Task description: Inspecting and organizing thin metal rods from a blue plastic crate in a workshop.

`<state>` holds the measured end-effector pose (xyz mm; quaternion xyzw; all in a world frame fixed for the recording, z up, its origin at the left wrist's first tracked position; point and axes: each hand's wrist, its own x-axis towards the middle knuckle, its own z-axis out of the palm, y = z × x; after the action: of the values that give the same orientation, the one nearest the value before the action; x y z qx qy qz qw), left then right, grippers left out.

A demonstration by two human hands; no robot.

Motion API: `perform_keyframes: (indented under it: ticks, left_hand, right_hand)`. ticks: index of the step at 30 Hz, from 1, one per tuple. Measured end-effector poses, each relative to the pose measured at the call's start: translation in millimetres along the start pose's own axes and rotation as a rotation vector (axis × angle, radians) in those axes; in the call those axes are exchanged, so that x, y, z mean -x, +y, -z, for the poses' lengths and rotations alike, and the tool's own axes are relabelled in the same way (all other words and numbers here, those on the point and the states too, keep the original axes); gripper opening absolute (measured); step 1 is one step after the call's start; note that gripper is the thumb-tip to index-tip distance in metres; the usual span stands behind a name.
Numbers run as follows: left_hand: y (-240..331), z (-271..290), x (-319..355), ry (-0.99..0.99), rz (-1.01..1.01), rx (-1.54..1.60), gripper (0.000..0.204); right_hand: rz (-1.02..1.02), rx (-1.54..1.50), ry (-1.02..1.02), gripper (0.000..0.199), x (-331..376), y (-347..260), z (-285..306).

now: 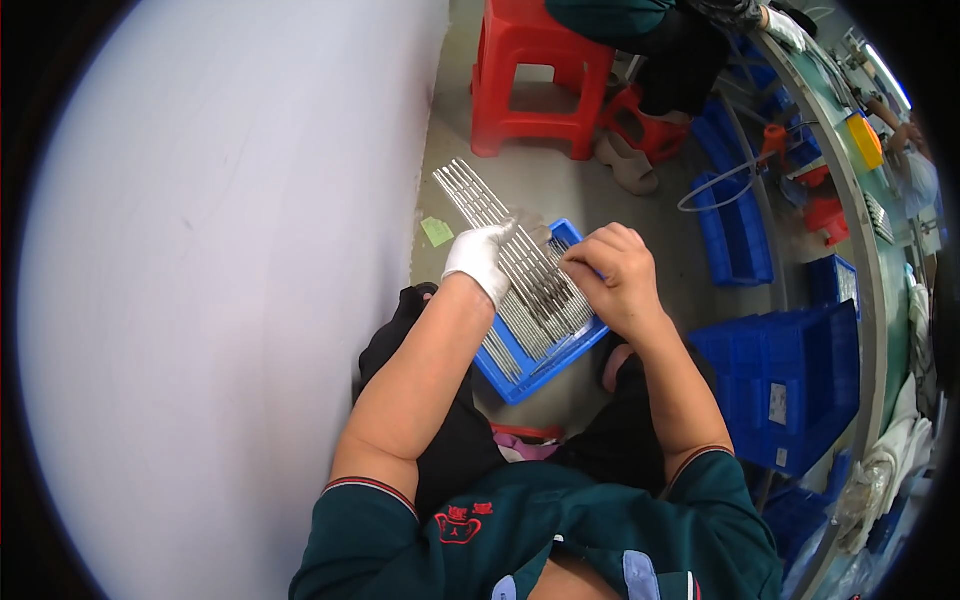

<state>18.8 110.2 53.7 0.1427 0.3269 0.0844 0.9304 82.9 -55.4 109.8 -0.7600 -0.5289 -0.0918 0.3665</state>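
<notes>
My left hand (478,258), in a white glove, is closed around a row of thin metal rods (474,196) lying side by side. The rods slant from the upper left down toward the right, above a blue tray (535,387). More metal rods (527,330) lie in that tray, between my knees. At the lower right end of the held rods is my bare right hand (622,278), thumb and fingers pinched together. Whatever is between those fingertips is too small to make out.
A pale wall (250,300) rises at my left. Ahead stands a red stool (540,75) beside another person's shoe (627,163). Stacked blue crates (775,370) and an upright blue bin (735,230) are on the right, below a long green-topped bench (893,270). A green scrap (437,231) lies on the floor.
</notes>
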Motion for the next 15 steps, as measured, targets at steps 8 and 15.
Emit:
perform_keyframes:
  ticks: [8,15]
  left_hand:
    - [4.9,1.8,1.1,-0.008,0.027,0.060,0.018]
    - [4.1,-6.2,9.1,-0.001,0.011,0.034,0.018]
  right_hand:
    - [-0.107,-0.136,-0.088,0.007,5.1,6.4,-7.5]
    - [0.000,-0.034,-0.100,0.007,2.9,1.5,-3.0]
